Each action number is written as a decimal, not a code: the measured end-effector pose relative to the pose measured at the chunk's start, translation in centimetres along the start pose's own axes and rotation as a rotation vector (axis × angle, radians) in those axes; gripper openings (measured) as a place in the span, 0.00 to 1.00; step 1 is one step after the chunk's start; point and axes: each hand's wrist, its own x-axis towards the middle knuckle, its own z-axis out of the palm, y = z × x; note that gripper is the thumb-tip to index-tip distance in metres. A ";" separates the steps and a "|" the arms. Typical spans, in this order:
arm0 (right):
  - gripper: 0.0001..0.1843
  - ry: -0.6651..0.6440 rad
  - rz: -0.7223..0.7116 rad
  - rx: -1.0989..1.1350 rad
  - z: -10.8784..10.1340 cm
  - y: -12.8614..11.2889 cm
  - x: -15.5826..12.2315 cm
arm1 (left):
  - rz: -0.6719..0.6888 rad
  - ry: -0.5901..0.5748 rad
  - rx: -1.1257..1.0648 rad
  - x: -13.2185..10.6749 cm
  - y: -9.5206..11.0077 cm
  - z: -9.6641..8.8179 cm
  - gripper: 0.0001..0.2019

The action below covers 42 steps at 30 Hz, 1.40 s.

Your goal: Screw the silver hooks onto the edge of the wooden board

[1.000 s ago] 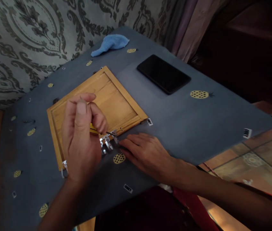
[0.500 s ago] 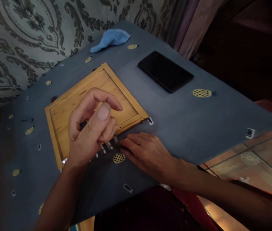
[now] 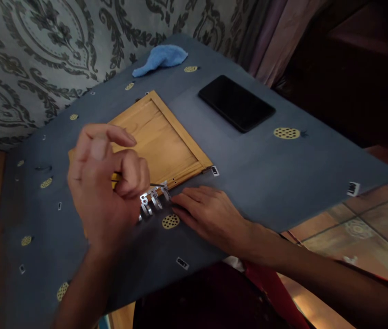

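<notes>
A square wooden panel (image 3: 159, 139) with a raised frame lies flat on the grey-blue table (image 3: 265, 173). A small metal hook rack (image 3: 152, 201) sits against its near edge. My left hand (image 3: 106, 183) is closed around a thin screwdriver (image 3: 156, 185) with a yellow handle, its tip at the rack's top. My right hand (image 3: 207, 212) lies flat on the cloth, fingers stretched out and pressing the rack's right end.
A black phone (image 3: 236, 103) lies face down toward the far right of the table. A crumpled blue cloth (image 3: 161, 58) rests at the far edge by the patterned wall. The table's right edge drops off to a tiled floor (image 3: 361, 233).
My left hand turned and shifted leftward around the screwdriver handle, fingers regripping. My right hand stayed in place on the rack.
</notes>
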 end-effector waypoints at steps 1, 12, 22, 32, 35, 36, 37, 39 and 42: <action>0.10 0.000 0.003 -0.001 0.0 0.0 0.0 | 0.009 0.045 0.019 0.0 0.1 0.1 0.09; 0.11 0.011 -0.008 -0.005 0.0 0.0 0.0 | 0.002 0.165 0.057 -0.4 -1.1 0.1 0.16; 0.12 0.031 -0.013 -0.014 0.1 0.1 0.0 | -0.021 0.189 0.038 -1.1 -1.2 -0.2 0.16; 0.10 -0.003 -0.008 -0.007 0.0 0.0 0.1 | -0.025 0.164 0.042 -1.5 -1.1 0.4 0.14; 0.09 -0.006 -0.008 0.001 0.0 0.1 0.1 | 0.001 0.124 -0.010 -0.9 -1.6 0.5 0.11; 0.09 -0.011 -0.005 0.004 0.0 0.1 0.1 | 0.007 0.110 -0.025 -0.7 -1.7 0.5 0.10; 0.09 -0.014 -0.003 0.007 0.0 0.1 0.1 | 0.012 0.098 -0.035 -0.6 -1.8 0.5 0.09; 0.08 -0.019 0.000 0.011 0.0 0.1 0.1 | 0.031 0.078 -0.047 -0.5 -1.9 0.6 0.09; 0.09 -0.017 0.000 0.008 0.0 0.1 0.0 | 0.040 0.045 -0.055 -0.4 -2.0 0.6 0.08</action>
